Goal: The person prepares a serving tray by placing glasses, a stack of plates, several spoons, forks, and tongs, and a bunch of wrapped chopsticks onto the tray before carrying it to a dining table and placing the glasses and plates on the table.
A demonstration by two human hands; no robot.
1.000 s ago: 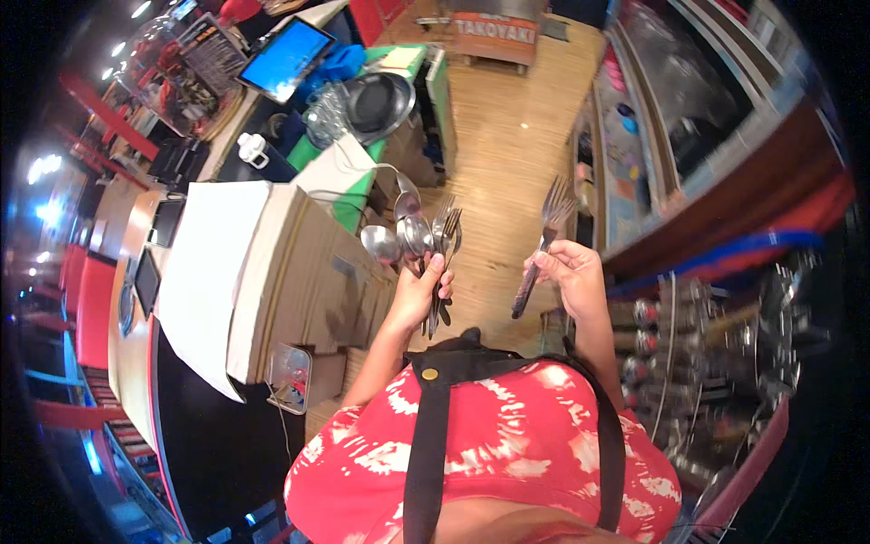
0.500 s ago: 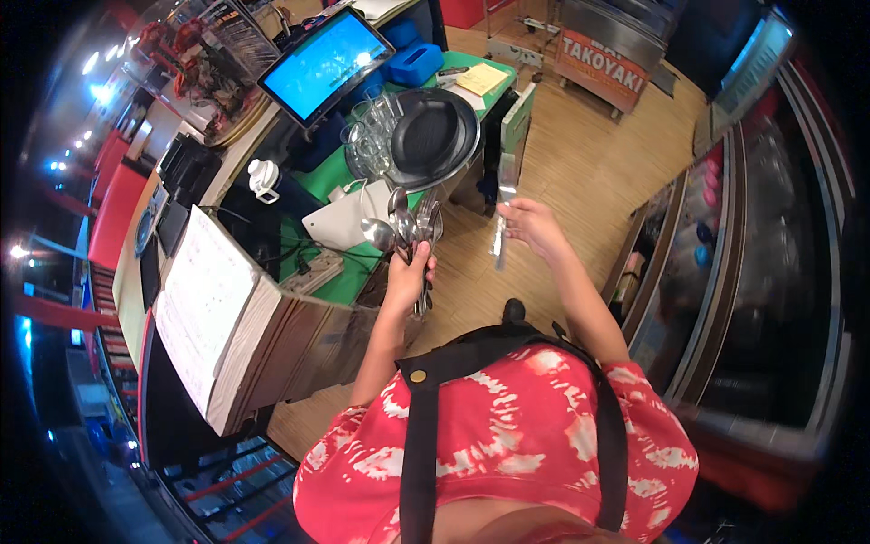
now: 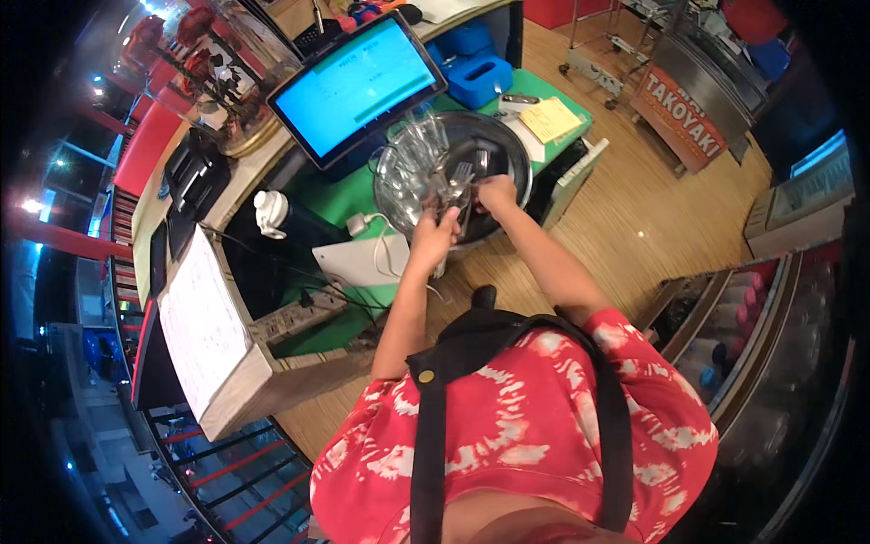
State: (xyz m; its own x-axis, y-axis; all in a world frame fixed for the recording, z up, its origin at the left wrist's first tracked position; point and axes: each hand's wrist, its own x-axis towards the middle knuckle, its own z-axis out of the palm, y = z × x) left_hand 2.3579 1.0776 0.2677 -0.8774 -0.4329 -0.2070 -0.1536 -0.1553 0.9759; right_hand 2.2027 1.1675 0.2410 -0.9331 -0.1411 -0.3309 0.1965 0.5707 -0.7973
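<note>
Left grip (image 3: 437,238) was closed around a bunch of cutlery (image 3: 463,172), its long axis pointed away from the body, over the round tray (image 3: 521,150). Right grip (image 3: 496,194) was curled just right of the bunch; what was pinched there could not be told. Glasses (image 3: 412,156) were seen toward the tray's left, on the green tabletop (image 3: 575,116).

cutlery (image 3: 462,174) is over the tray (image 3: 520,156), right of the glasses (image 3: 415,156)
</note>
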